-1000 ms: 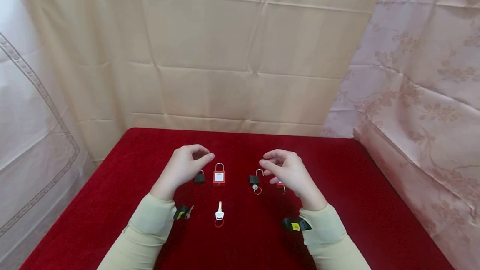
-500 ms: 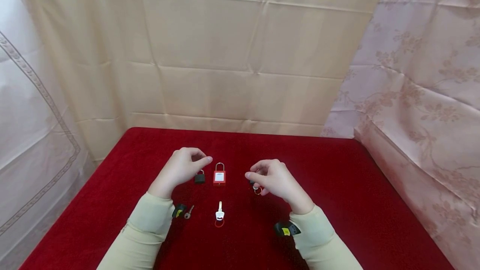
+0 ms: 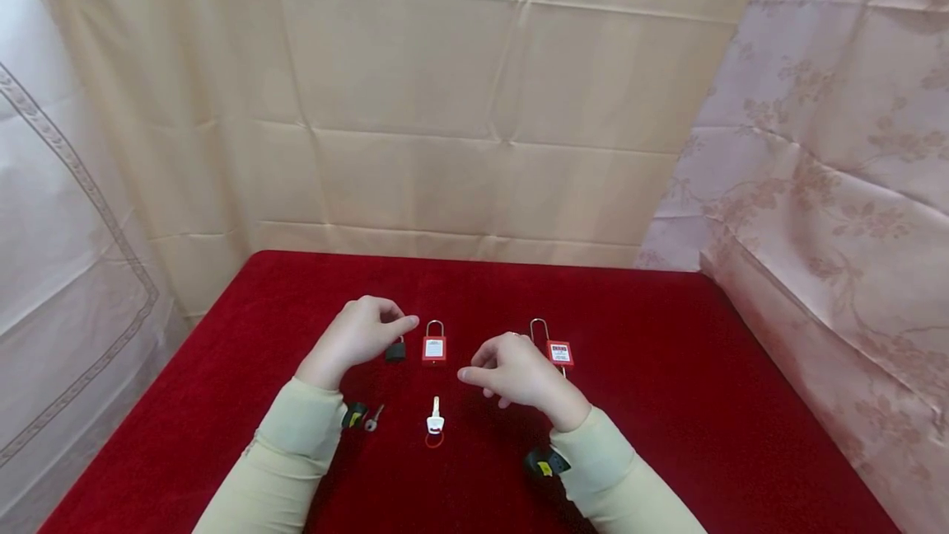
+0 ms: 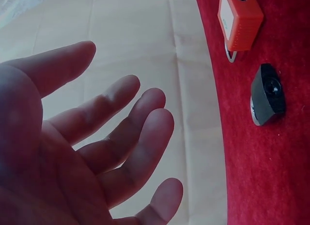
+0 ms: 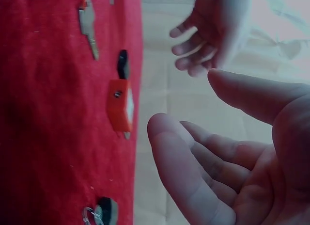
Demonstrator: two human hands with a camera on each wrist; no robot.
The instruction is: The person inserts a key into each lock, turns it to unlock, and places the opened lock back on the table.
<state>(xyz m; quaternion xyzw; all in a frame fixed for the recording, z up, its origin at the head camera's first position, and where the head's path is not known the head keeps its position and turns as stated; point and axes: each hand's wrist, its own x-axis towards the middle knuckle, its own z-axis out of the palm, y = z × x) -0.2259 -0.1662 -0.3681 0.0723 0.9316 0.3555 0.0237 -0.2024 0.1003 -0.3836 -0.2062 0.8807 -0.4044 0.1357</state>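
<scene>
My left hand (image 3: 354, 340) hovers with loosely bent fingers beside a small black padlock (image 3: 396, 351), holding nothing. To the right of that lock lies a red padlock (image 3: 434, 349) with a white label. My right hand (image 3: 519, 373) hangs above the cloth, fingers relaxed and nothing in them. Another red padlock (image 3: 560, 353), its shackle swung out, lies behind that hand. A second black padlock (image 5: 107, 211) with a key and ring shows in the right wrist view; the right hand hides it in the head view. A silver key (image 3: 435, 425) on a red ring lies nearer me.
A small key (image 3: 373, 421) lies beside the left wrist's black camera strap (image 3: 354, 414). Red cloth (image 3: 638, 435) covers the table. A beige curtain (image 3: 445, 105) hangs behind it, and a floral pink cloth (image 3: 830, 188) hangs at the right.
My right hand has moved left and toward me, passing over the black padlock and uncovering the right red padlock. My left hand has lowered slightly.
</scene>
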